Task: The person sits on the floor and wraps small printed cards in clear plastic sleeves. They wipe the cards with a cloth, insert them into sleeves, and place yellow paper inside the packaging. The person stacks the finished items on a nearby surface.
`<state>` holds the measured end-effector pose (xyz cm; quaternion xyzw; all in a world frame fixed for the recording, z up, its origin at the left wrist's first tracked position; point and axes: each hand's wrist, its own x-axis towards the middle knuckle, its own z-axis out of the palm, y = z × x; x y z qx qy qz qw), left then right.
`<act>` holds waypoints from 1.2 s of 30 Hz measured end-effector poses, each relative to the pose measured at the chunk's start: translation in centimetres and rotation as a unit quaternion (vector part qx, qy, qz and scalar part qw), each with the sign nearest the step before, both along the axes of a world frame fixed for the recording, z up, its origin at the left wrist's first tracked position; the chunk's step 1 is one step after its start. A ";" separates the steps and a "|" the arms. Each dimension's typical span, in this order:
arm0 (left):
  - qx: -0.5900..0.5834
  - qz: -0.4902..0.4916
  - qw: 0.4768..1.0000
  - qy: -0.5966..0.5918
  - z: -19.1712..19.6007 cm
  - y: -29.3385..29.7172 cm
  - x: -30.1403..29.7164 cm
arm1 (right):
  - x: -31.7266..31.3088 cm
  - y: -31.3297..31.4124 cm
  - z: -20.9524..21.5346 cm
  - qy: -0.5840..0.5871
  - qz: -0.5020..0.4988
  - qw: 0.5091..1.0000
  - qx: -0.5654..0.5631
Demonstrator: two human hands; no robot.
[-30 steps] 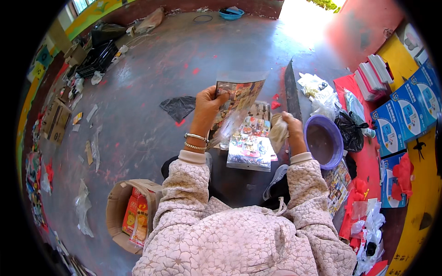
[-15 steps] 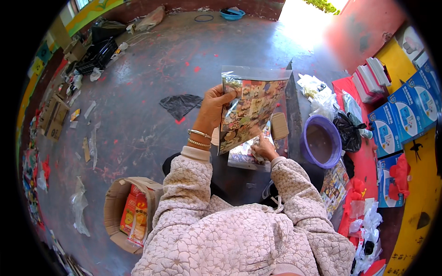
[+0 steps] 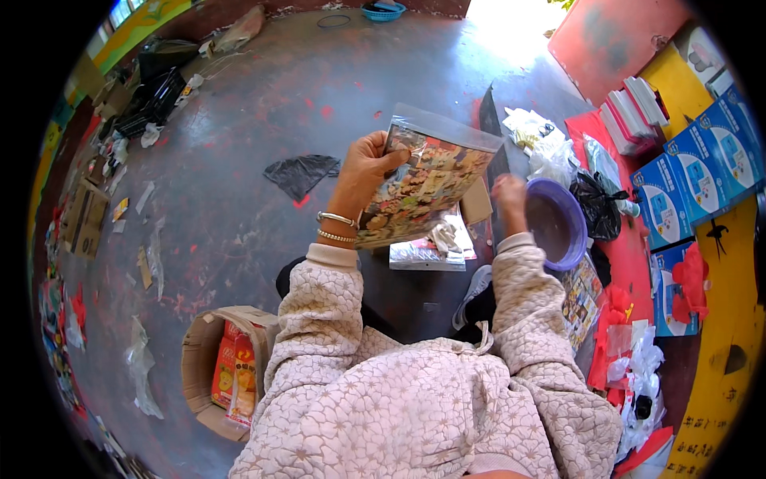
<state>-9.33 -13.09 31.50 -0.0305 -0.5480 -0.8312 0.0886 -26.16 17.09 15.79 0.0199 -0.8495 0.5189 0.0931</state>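
Observation:
My left hand (image 3: 369, 172) grips a clear zip-type plastic bag (image 3: 447, 128) by its left edge, thumb on top. Inside the bag is a sheet of small colourful pictures (image 3: 431, 184), tilted up before me. To the right, my right hand (image 3: 511, 199) is blurred by motion, close to the left rim of a purple basin (image 3: 576, 259); its fingers cannot be made out. Below the bag lie more clear plastic bags (image 3: 427, 259) with a crumpled whitish piece (image 3: 443, 238) on them. What supports them is mostly hidden.
A cardboard flap (image 3: 477, 201) stands behind the bag. At lower left is an open cardboard box (image 3: 199, 351) with red-and-yellow packets. Right of the basin are a black plastic bag (image 3: 597, 203), blue boxes (image 3: 710, 168) and another picture sheet (image 3: 581, 299). Black plastic (image 3: 299, 176) lies on the floor.
My right hand has left the lower part of the picture sheet and moved right, toward the basin. My left hand still holds the bag, which now leans flatter.

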 end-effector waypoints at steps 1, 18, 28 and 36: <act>-0.032 0.012 0.999 0.000 -0.8 -1.0 0.6 | 2.0 -2.3 6.8 -0.073 -0.002 0.997 0.014; -0.440 0.020 0.897 -0.024 -1.5 -2.8 0.3 | 6.2 0.7 24.6 -0.087 0.260 0.961 -0.032; -0.024 0.132 0.986 -0.101 -4.3 -1.9 -1.9 | 8.8 16.8 26.3 0.179 -0.061 0.970 -0.154; -0.045 0.070 0.985 -0.150 -7.0 1.1 -3.2 | 26.8 34.2 20.2 0.286 -0.368 0.806 -0.364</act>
